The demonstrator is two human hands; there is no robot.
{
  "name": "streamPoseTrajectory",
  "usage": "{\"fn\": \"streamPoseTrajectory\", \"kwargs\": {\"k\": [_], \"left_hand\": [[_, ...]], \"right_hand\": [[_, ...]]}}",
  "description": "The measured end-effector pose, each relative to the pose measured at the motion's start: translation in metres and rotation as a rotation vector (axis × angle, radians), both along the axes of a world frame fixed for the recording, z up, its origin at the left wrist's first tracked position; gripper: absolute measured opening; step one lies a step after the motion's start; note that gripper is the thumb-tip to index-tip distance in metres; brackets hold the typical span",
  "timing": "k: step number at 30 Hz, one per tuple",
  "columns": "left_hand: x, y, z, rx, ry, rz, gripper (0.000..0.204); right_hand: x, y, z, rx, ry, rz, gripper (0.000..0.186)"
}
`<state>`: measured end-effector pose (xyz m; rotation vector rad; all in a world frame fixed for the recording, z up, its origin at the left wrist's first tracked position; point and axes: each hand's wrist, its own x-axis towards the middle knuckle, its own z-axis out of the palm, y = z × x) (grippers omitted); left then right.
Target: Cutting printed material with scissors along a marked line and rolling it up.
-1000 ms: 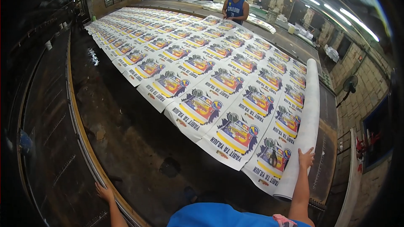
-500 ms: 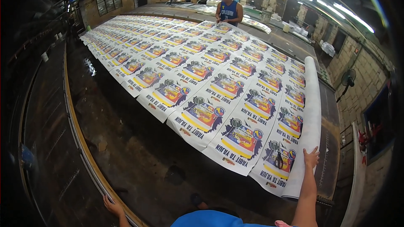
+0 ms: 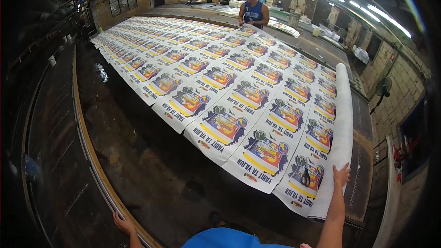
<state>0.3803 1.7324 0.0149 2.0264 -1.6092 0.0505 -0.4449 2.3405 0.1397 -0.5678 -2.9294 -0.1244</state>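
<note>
The right arm is stretched forward, and the right hand is laid on the near part of a white roll, its fingers spread and unclenched against the surface. The left forearm is held low and angled out to the side, the left hand being placed at the edge of the left table with fingers extended — whether that edge is gripped cannot be told. The roll is set along the right side of the printed sheet, where scissors are laid just beside it.
</note>
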Motion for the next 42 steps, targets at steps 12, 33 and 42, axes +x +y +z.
{"fn": "streamPoseTrajectory", "kwargs": {"k": [12,33,42], "left_hand": [[0.006,0.004,-0.001,-0.080,0.011,-0.062,0.036],[-0.002,0.011,0.010,-0.058,0.089,-0.063,0.036],[0.001,0.014,0.010,-0.080,0.075,-0.057,0.036]], "right_hand": [[-0.001,0.001,-0.005,0.017,-0.006,0.004,0.100],[0.001,0.003,0.002,0.010,-0.008,0.003,0.100],[-0.001,0.008,-0.003,0.032,-0.027,-0.007,0.099]]}}
